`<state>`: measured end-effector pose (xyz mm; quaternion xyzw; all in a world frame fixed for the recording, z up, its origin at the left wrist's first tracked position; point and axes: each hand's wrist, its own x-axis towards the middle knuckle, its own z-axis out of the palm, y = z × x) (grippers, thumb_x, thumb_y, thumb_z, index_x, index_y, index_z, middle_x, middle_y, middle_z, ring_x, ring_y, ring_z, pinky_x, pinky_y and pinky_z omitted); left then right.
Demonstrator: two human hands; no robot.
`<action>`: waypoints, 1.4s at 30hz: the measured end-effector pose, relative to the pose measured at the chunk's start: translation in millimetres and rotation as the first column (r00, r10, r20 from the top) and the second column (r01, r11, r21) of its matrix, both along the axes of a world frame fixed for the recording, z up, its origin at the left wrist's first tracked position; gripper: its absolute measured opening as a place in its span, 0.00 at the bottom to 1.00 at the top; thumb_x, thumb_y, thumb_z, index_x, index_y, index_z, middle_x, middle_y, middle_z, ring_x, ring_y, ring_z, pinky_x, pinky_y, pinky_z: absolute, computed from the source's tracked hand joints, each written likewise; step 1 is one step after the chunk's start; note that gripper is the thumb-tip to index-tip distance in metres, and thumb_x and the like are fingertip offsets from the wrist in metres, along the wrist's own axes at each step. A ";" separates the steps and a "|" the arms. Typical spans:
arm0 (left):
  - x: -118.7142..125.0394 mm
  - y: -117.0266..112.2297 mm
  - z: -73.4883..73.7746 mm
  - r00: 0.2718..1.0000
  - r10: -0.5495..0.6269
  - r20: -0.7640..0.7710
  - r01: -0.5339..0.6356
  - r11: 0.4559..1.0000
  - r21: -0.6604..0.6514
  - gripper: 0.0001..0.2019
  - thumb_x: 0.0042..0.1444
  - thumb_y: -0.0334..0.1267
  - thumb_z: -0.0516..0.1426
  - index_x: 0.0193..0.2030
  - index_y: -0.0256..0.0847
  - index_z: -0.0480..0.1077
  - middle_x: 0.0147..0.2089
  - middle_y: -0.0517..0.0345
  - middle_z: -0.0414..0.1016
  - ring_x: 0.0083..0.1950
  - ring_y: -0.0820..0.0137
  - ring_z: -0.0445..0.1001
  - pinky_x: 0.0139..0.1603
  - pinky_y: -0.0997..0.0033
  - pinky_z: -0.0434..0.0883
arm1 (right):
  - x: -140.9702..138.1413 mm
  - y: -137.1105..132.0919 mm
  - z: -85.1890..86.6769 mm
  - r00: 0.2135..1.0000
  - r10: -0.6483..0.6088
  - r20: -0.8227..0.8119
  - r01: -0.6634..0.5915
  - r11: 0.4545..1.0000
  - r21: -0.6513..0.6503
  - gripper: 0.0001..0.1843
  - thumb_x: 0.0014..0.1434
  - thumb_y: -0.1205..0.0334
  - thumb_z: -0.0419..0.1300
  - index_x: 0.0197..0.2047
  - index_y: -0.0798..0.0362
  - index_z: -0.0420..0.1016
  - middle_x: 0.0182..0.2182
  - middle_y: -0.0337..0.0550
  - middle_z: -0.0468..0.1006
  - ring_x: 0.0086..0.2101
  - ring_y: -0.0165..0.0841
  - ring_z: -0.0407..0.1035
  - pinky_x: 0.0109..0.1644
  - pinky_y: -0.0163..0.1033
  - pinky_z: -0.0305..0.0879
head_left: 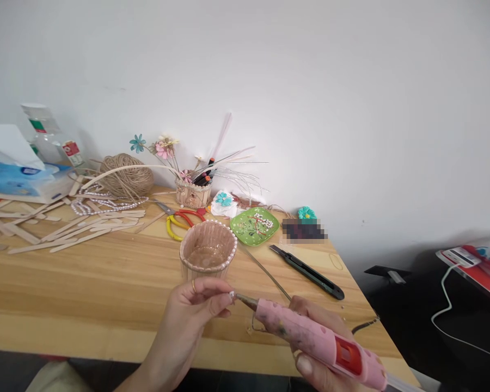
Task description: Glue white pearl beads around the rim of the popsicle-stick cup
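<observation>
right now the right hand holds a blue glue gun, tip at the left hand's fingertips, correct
Not blue: the head view shows the glue gun is pink. The right hand does hold it, tip at the fingertips of the left hand.

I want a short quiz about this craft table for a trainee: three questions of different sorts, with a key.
1. True or false: the pink glue gun is held in the right hand.
2. Which thing lies closest to the pearl-rimmed cup? A) green dish B) ball of twine C) tissue box
3. Fill in: the glue gun's nozzle points at the pinched fingertips of the ____ hand.

Key:
1. True.
2. A.
3. Left: the left hand meets the nozzle just in front of the cup.
</observation>
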<state>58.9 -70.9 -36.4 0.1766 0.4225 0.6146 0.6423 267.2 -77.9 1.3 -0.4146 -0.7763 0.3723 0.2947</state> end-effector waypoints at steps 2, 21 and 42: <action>-0.2 -1.6 0.7 1.000 0.014 -0.018 -0.014 1.000 -0.001 0.15 0.21 0.36 0.75 0.19 0.38 0.80 0.21 0.57 0.80 0.23 0.76 0.73 0.24 0.84 0.72 | 0.1 -0.1 0.4 1.000 -0.005 0.006 0.005 1.000 -0.003 0.23 0.59 0.39 0.55 0.46 0.46 0.78 0.31 0.44 0.76 0.29 0.37 0.70 0.31 0.41 0.64; 1.2 -2.7 -1.0 0.999 -0.003 -0.051 0.007 0.997 0.079 0.10 0.29 0.31 0.73 0.21 0.39 0.79 0.22 0.60 0.78 0.25 0.76 0.72 0.25 0.84 0.72 | -0.2 0.1 -3.3 1.000 -0.031 0.007 0.030 0.995 0.100 0.23 0.59 0.38 0.55 0.46 0.44 0.79 0.28 0.42 0.76 0.25 0.37 0.69 0.27 0.40 0.65; 1.8 -0.8 -2.4 0.997 -0.017 -0.075 0.021 0.998 0.063 0.09 0.28 0.33 0.73 0.20 0.39 0.80 0.22 0.58 0.79 0.25 0.75 0.73 0.26 0.81 0.72 | 2.4 0.9 -1.8 0.998 -0.022 0.052 0.018 0.998 0.060 0.23 0.59 0.39 0.55 0.46 0.45 0.79 0.29 0.43 0.76 0.26 0.37 0.69 0.27 0.40 0.64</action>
